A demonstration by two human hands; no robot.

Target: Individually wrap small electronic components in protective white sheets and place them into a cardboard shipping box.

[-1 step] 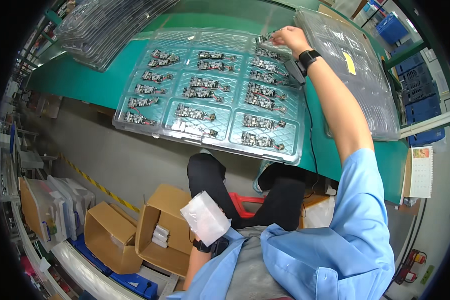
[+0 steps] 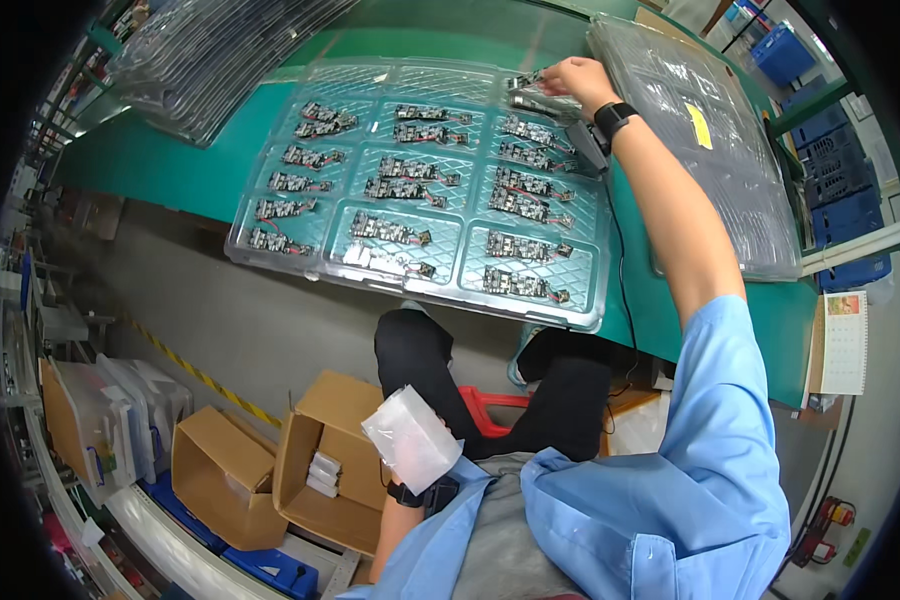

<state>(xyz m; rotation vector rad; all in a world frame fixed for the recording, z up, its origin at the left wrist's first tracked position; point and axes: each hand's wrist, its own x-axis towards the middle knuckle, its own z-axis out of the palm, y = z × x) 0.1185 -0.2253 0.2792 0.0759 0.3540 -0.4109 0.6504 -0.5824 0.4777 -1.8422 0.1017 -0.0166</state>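
A clear plastic tray (image 2: 340, 268) with several compartments lies on the green bench, tilted slightly in view. Small circuit boards (image 2: 415, 168) with red wires and a little module at one end lie in its compartments, mostly in pairs. My right hand (image 2: 576, 82) reaches over the far right compartment, fingers pinched on a circuit board (image 2: 522, 81). That board is partly hidden by the fingers. Low over my lap, my left hand (image 2: 440, 424) holds a stack of translucent white plastic bags (image 2: 410, 438), which cover most of the fingers.
Stacked clear trays stand at the far left (image 2: 210, 60) and lie on the right (image 2: 720, 190), the latter with a yellow label. A black cable (image 2: 622, 270) runs beside the tray. Open cardboard boxes (image 2: 320, 400) sit at lower left. A desk calendar (image 2: 843, 345) stands at right.
My right hand and the circuit board in it have shifted very slightly left and nearer. My left hand and the bags are almost unmoved.
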